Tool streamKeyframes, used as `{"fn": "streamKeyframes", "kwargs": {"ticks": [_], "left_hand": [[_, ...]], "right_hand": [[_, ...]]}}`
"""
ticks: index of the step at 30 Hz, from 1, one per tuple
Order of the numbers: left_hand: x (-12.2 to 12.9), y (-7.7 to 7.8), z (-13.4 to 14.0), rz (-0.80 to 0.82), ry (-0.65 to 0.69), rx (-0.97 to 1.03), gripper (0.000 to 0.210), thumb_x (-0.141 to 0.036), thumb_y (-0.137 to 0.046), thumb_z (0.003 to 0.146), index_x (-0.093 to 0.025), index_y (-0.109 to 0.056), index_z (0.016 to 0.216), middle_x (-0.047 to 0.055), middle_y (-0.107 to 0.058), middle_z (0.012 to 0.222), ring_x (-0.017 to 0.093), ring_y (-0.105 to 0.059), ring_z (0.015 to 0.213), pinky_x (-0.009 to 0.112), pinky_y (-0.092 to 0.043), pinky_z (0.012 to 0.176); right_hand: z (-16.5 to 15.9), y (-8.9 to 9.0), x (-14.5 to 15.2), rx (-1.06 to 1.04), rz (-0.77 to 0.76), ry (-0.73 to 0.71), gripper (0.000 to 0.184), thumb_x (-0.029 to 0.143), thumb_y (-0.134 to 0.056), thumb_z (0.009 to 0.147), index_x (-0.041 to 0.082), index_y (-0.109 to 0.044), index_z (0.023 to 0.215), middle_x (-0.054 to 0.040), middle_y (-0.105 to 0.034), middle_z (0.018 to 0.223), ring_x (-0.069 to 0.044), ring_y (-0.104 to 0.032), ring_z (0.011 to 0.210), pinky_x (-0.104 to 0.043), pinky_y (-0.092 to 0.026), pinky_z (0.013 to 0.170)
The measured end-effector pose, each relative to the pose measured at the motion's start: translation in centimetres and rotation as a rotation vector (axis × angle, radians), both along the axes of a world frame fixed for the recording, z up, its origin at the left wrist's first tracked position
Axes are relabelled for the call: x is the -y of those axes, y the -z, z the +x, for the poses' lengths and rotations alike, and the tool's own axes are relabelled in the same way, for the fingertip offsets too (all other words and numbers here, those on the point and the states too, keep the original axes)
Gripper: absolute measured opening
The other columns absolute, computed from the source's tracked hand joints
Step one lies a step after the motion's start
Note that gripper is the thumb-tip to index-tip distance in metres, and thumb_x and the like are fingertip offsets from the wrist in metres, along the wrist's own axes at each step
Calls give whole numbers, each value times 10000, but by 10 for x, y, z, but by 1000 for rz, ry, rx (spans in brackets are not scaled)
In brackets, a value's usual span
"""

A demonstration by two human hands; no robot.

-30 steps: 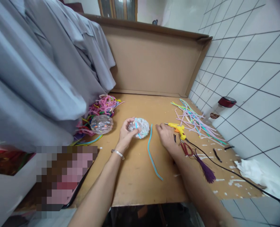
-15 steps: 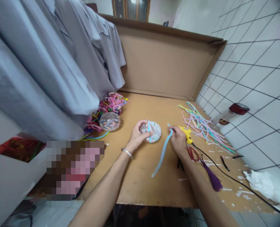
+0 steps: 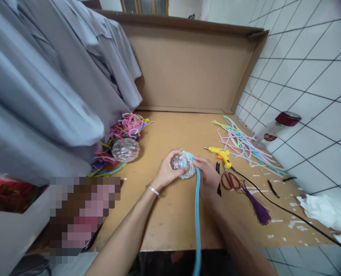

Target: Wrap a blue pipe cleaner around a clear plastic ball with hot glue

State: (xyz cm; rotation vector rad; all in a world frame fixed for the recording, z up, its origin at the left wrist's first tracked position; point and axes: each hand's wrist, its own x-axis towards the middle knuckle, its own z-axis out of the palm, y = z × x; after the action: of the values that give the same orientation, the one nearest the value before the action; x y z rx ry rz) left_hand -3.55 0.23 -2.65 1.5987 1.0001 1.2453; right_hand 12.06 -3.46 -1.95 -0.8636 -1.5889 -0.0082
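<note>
My left hand (image 3: 170,168) is closed around a clear, faceted plastic ball (image 3: 188,171) with a light blue strip across it. My right hand (image 3: 206,172) pinches a light blue pipe cleaner (image 3: 198,214) against the ball's right side. The pipe cleaner's long free end hangs down past the table's front edge. Right of my right hand lies a yellow hot glue gun (image 3: 220,154), its nozzle pointing left. Red-handled scissors (image 3: 230,181) and a purple tassel (image 3: 258,207) lie below the glue gun.
A second clear ball (image 3: 126,150) sits beside a heap of coloured pipe cleaners (image 3: 130,126) at left. More pipe cleaners (image 3: 242,143) lie at right, near a red-lidded jar (image 3: 279,126). The glue gun's black cord (image 3: 276,203) crosses the right side. Grey shirts (image 3: 72,76) hang at left.
My right hand has moved left from beside the glue gun to the ball, bringing the pipe cleaner against it. My left hand still holds the ball. The view has shifted slightly.
</note>
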Motion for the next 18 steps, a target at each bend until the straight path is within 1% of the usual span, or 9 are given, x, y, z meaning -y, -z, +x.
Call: {"fn": "streamKeyframes", "kwargs": {"ticks": [3, 7, 10, 15, 18], "left_hand": [[4, -4, 0, 67, -3, -78, 437, -214, -742, 641, -193, -554, 1035, 120, -581, 1293, 268, -582, 1183, 432, -438, 1041], [6, -7, 1, 169, -22, -126, 393, -217, -736, 642, -195, -569, 997, 108, -597, 1214, 273, -578, 1162, 447, -437, 1036], [6, -7, 1, 182, -17, -121, 387, -233, -735, 654, -194, -566, 1000, 111, -597, 1207, 272, -581, 1150, 442, -446, 1018], [5, -4, 1, 173, -10, -97, 400, -232, -742, 665, -192, -558, 1018, 116, -592, 1234, 268, -586, 1153, 441, -445, 1020], [4, -3, 1, 174, -11, -100, 410, -216, -745, 666, -193, -558, 1030, 113, -592, 1235, 265, -588, 1155, 438, -446, 1023]], "right_hand": [[-2, 2, 1, 60, 31, 9, 190, 170, -561, 901, 243, -713, 988, -49, -730, 1012, -166, -700, 919, -293, -593, 795], [-2, 7, 3, 96, 91, -1, 290, 92, -539, 888, 253, -707, 1060, -60, -735, 1036, -174, -701, 966, -316, -596, 826], [-3, 11, 2, 87, 108, -8, 319, 68, -543, 876, 258, -701, 1077, -68, -738, 1028, -172, -705, 953, -322, -603, 818], [-7, 17, -3, -7, 115, 25, 245, 107, -585, 875, 253, -704, 1032, -60, -739, 994, -173, -712, 927, -331, -616, 806], [-5, 17, -3, 6, 107, 16, 241, 111, -568, 883, 252, -702, 1024, -59, -743, 999, -175, -714, 936, -344, -619, 820]]}}
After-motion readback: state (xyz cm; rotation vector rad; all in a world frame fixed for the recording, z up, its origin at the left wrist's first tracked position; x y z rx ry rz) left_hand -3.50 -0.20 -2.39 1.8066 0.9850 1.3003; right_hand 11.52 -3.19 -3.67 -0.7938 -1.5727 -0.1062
